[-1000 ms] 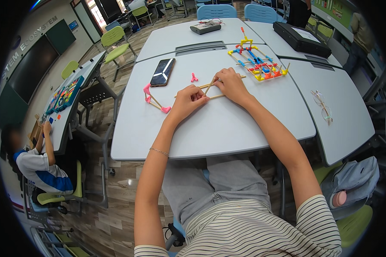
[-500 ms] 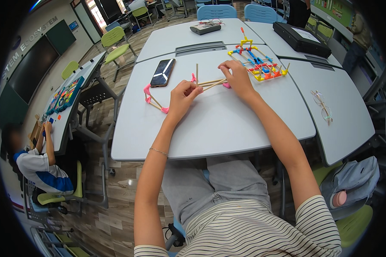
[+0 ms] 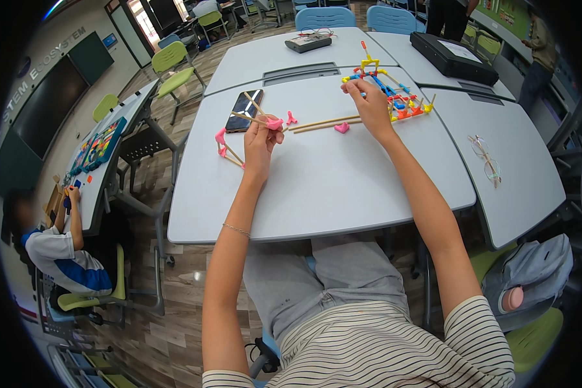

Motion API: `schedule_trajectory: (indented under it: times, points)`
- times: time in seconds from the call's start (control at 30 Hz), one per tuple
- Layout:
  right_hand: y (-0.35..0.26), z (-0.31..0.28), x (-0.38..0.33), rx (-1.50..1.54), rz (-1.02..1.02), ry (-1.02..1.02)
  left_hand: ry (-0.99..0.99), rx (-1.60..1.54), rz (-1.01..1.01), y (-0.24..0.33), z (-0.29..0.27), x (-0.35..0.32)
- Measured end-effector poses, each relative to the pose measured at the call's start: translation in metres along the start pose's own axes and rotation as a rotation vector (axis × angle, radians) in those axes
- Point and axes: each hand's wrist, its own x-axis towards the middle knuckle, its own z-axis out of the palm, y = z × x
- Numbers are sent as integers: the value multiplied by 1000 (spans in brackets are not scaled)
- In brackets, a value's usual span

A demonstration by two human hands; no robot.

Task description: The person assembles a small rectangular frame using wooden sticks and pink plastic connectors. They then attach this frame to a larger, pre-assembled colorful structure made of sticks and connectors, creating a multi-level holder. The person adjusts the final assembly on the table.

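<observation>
head view: pink connector (image 3: 274, 123) with sticks (image 3: 247, 118) seems pinched in left hand (image 3: 261, 143).

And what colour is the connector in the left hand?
Pink: the connector in the left hand, seen best in the head view.

white tables (image 3: 368, 187): eyeglasses (image 3: 485, 160) at right, black case (image 3: 454, 63) beyond, smartphone (image 3: 239, 105) at left; blue chairs (image 3: 325, 18) behind; grey backpack (image 3: 535, 268), lower right.
</observation>
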Motion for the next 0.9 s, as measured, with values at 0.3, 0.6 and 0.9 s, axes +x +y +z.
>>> schedule_trajectory:
  times: [0.3,0.6,0.9]
  points:
    - [-17,11,-17,-145,-172,-189,13,259,61,-4,-3,0]
    - [-28,78,-49,-262,-611,-451,111,511,144,5,13,-6]
    - [-30,92,-50,-262,-580,-494,141,627,286,0,12,-5]
